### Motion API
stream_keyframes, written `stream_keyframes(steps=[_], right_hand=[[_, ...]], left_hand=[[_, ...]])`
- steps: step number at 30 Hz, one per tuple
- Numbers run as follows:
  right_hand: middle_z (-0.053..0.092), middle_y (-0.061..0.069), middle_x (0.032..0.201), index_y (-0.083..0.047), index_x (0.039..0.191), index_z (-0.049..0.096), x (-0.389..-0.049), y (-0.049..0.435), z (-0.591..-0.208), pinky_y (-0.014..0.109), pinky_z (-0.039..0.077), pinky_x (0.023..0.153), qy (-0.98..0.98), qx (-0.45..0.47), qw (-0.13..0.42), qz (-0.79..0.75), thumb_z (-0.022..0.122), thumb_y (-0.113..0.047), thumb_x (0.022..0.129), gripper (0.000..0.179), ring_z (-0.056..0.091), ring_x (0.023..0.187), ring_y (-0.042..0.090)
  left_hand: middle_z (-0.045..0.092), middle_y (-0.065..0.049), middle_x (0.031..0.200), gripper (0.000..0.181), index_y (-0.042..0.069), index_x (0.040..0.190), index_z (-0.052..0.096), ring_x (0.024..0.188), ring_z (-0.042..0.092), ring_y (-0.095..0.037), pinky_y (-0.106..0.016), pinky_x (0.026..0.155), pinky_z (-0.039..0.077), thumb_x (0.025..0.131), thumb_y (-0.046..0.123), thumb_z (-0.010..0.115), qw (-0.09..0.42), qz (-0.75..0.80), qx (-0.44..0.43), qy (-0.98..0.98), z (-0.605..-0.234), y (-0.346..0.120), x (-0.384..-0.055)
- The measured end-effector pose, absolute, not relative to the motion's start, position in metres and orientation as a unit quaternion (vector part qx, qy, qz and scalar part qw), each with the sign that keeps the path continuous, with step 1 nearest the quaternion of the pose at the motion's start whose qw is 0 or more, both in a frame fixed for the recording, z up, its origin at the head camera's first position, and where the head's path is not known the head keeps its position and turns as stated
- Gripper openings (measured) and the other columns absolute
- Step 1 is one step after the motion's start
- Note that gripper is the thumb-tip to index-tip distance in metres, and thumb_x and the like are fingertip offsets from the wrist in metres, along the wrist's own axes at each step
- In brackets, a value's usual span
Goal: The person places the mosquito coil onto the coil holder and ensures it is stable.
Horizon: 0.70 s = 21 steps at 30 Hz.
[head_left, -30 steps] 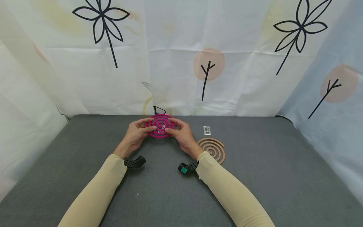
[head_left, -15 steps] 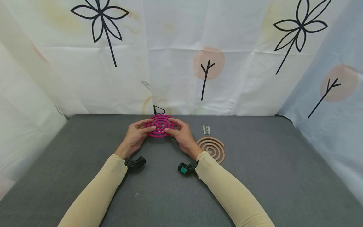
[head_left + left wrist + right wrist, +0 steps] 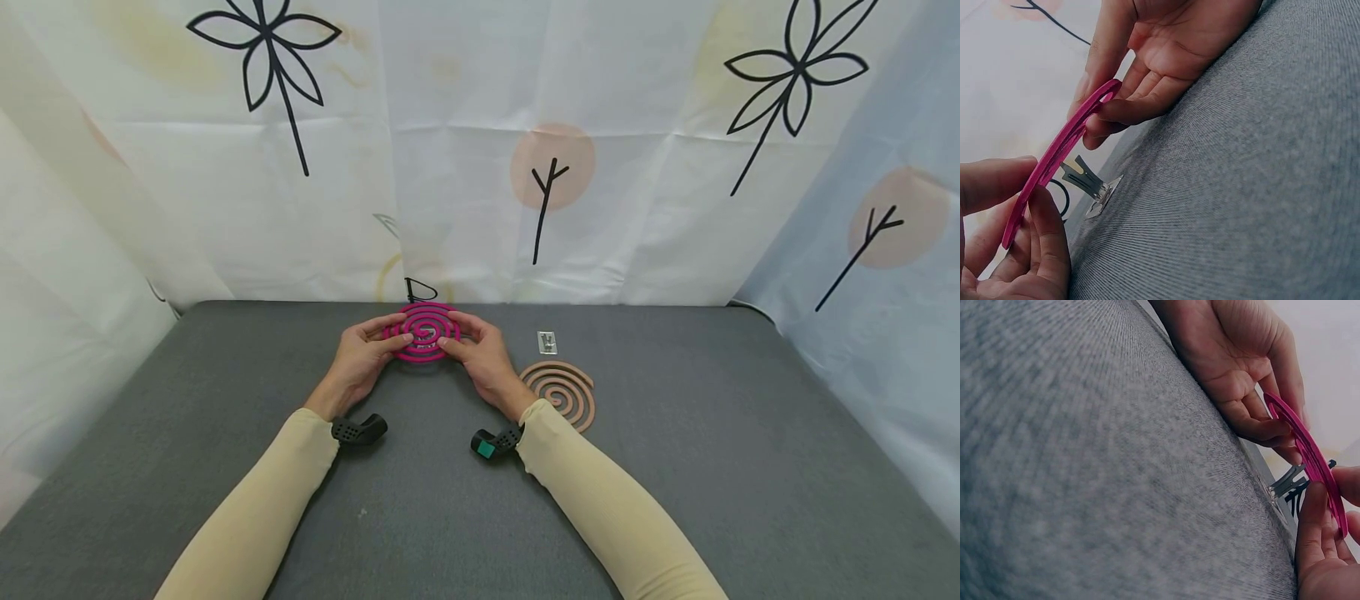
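Observation:
A pink mosquito coil [image 3: 422, 360] is held above the far part of the grey table by both hands. My left hand [image 3: 356, 360] pinches its left rim between thumb and fingers, and my right hand [image 3: 486, 360] pinches the right rim likewise. Seen edge-on in the left wrist view, the coil [image 3: 1065, 136] is slightly bowed. Beneath it a small metal coil stand [image 3: 1085, 181] rises from the table, its prong pointing at the coil's underside. I cannot tell whether prong and coil touch.
A brown mosquito coil [image 3: 573, 385] lies flat beside my right wrist, partly covered by the forearm. Behind it is another small metal stand [image 3: 547, 342]. A patterned white curtain [image 3: 465, 208] hangs along the table's back edge.
Almost nothing differs: both hands keep their pinch on the pink mosquito coil at the same place. The view shifts very slightly.

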State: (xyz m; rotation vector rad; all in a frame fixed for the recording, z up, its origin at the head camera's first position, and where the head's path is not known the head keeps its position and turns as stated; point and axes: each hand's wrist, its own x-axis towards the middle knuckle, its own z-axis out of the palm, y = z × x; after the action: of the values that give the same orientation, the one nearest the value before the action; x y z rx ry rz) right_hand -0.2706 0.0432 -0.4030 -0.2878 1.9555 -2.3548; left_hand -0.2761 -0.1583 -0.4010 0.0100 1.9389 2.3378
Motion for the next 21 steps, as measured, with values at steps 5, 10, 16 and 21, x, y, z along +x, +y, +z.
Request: stream_keyframes(steps=[5,10,16,21], right_hand=[[0.057,0.025,0.132,0.005,0.142,0.054,-0.2708,0.0432,-0.4033,0.019,0.054,0.075,0.64,-0.094,0.032,-0.762,0.066,0.01,0.093,0.05,0.066,0.099,0.014],[0.057,0.024,0.132,0.004,0.142,0.054,-0.2704,0.0434,-0.4035,0.019,0.054,0.076,0.646,-0.093,0.034,-0.757,0.067,0.008,0.094,0.05,0.066,0.1,0.015],[0.057,0.024,0.133,0.005,0.143,0.053,-0.2702,0.0434,-0.4031,0.019,0.054,0.077,0.647,-0.086,0.038,-0.757,0.066,0.009,0.094,0.051,0.065,0.102,0.015],[0.057,0.024,0.134,0.005,0.143,0.052,-0.2705,0.0435,-0.4035,0.019,0.053,0.077,0.649,-0.085,0.039,-0.755,0.066,0.008,0.094,0.051,0.065,0.104,0.016]], left_hand=[[0.054,-0.019,0.143,0.052,-0.003,0.145,0.052,0.11,0.062,-0.008,-0.02,0.085,0.055,0.096,-0.001,0.068,0.053,0.764,-0.001,0.643,-0.4007,-0.1574,-0.2757],[0.051,-0.019,0.147,0.05,-0.003,0.144,0.053,0.114,0.059,-0.01,-0.018,0.084,0.054,0.097,0.002,0.067,0.053,0.757,-0.009,0.651,-0.4003,-0.1565,-0.2758],[0.049,-0.02,0.149,0.05,-0.003,0.145,0.052,0.118,0.057,-0.012,-0.017,0.084,0.053,0.098,0.003,0.067,0.057,0.748,-0.012,0.661,-0.4007,-0.1558,-0.2767],[0.047,-0.019,0.152,0.051,-0.003,0.146,0.05,0.127,0.053,-0.017,-0.017,0.085,0.052,0.098,0.004,0.067,0.059,0.745,-0.011,0.665,-0.4001,-0.1549,-0.2765]])
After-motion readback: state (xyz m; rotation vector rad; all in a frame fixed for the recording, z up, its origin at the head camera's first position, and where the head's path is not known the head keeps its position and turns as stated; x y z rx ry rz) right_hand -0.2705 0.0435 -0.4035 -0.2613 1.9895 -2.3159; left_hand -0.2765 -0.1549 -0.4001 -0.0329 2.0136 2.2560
